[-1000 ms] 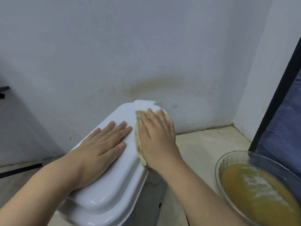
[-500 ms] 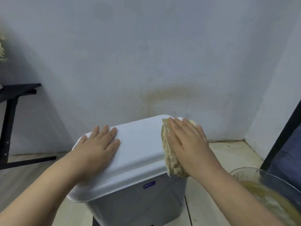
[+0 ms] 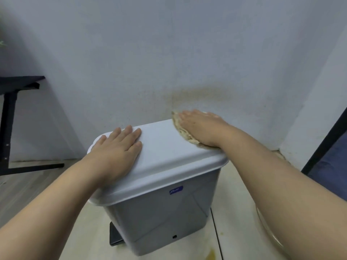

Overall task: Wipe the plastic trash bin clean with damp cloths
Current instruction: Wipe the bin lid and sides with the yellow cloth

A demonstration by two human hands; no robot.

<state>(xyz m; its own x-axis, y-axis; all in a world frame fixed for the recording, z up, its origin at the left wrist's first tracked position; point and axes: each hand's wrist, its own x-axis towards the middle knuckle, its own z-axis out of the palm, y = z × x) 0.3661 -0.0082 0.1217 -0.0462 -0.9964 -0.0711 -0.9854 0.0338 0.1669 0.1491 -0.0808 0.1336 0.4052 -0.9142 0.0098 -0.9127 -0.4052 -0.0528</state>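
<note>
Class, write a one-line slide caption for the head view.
Left hand rests flat on the bin lid while the right hand presses a cloth on its far right corner.

- The right grip [image 3: 200, 126] is sliding the cloth [image 3: 185, 135] further back, toward the far right corner of the lid [image 3: 169, 152].
- The bowl [image 3: 272, 235] is slipping behind the right forearm.

Indoor room corner, domestic by the look — a home or small flat; which room cannot be told. Plain painted wall [image 3: 169, 44] fills the upper frame, with a brownish stain [image 3: 199, 94] at centre right and grime where it meets the floor at right. Floor: pale tiles [image 3: 234, 212] lower right, wood-look boards [image 3: 28, 184] lower left. Black-framed table [image 3: 11, 87] at left edge. Blue fabric [image 3: 330, 166] behind a dark bar at right edge — furniture, kind unclear. Small lidded plastic trash bin [image 3: 159, 218] stands on the floor, centre.
</note>
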